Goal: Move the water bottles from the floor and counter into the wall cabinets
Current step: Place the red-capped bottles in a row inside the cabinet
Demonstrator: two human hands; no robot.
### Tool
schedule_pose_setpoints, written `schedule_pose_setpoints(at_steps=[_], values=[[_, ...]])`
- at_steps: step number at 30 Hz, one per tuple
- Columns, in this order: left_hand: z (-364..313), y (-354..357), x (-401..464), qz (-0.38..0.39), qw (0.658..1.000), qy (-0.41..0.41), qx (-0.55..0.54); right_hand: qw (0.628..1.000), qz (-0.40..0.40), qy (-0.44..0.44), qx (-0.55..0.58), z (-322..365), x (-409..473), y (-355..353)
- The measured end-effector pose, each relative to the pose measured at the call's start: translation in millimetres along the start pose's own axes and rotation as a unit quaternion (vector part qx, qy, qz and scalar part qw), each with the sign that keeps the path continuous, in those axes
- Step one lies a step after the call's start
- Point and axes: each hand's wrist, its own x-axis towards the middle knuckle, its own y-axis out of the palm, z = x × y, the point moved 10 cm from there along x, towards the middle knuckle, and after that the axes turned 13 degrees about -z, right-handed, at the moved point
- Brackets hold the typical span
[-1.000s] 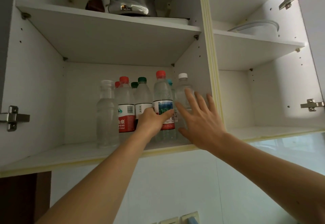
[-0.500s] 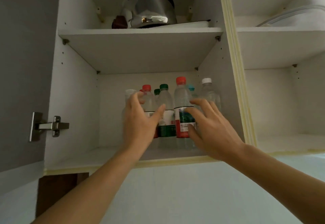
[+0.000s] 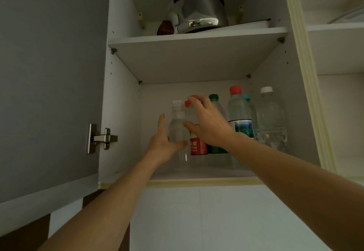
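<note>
Several water bottles stand on the lower shelf of the open wall cabinet. My left hand cups the clear white-capped bottle at the left end, thumb across its front and fingers along its left side. My right hand is spread over the red-capped, red-labelled bottle beside it, with fingertips near the cap. Further right stand a green-capped bottle, a taller red-capped bottle with a blue label, a blue-capped one behind it, and a white-capped bottle.
A steel kettle sits on the upper shelf. The grey cabinet door hangs open at the left on its hinge. A second open cabinet section lies to the right. White wall tiles run below.
Both hands have shifted left along the row. The left hand now cups the clear end bottle, and the right hand has gone from the blue-labelled bottle to the red-labelled one. The view has moved closer.
</note>
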Motion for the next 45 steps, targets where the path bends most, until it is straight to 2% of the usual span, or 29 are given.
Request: schedule_pose_setpoints(at_steps=[5, 13, 16, 22, 25, 28, 31, 35, 37, 41, 45], values=[[8, -16, 8, -0.008, 0.999, 0.036, -0.015, 0.978, -0.005, 0.174, 0.113, -22, 24, 23], [49, -63, 25, -0.063, 0.998, 0.009, 0.027, 0.955, -0.015, 0.259, 0.143, -36, 20, 32], [55, -65, 28, -0.076, 0.996, 0.004, 0.043, 0.953, 0.007, 0.272, 0.134, -38, 12, 36], [58, -64, 29, -0.081, 0.995, -0.001, 0.058, 0.950, 0.123, 0.274, 0.084, -27, -26, 82], [56, -65, 28, -0.085, 0.994, -0.002, 0.062, 0.960, 0.117, 0.247, 0.059, -18, -23, 84], [56, -65, 28, -0.091, 0.992, 0.000, 0.086, 0.958, 0.106, 0.257, 0.074, -18, -23, 81], [56, -64, 29, -0.096, 0.990, -0.003, 0.103, 0.938, 0.121, 0.292, 0.145, -21, -26, 85], [56, -61, 34, -0.101, 0.986, -0.015, 0.131, 0.875, 0.168, 0.372, 0.261, -16, -38, 108], [57, -60, 38, -0.103, 0.984, -0.024, 0.144, 0.858, 0.193, 0.386, 0.278, -14, -36, 116], [57, -55, 50, -0.092, 0.979, -0.020, 0.180, 0.851, 0.261, 0.378, 0.253, -8, -28, 125], [60, -57, 59, -0.095, 0.970, -0.012, 0.224, 0.865, 0.265, 0.365, 0.221, -4, -21, 136]])
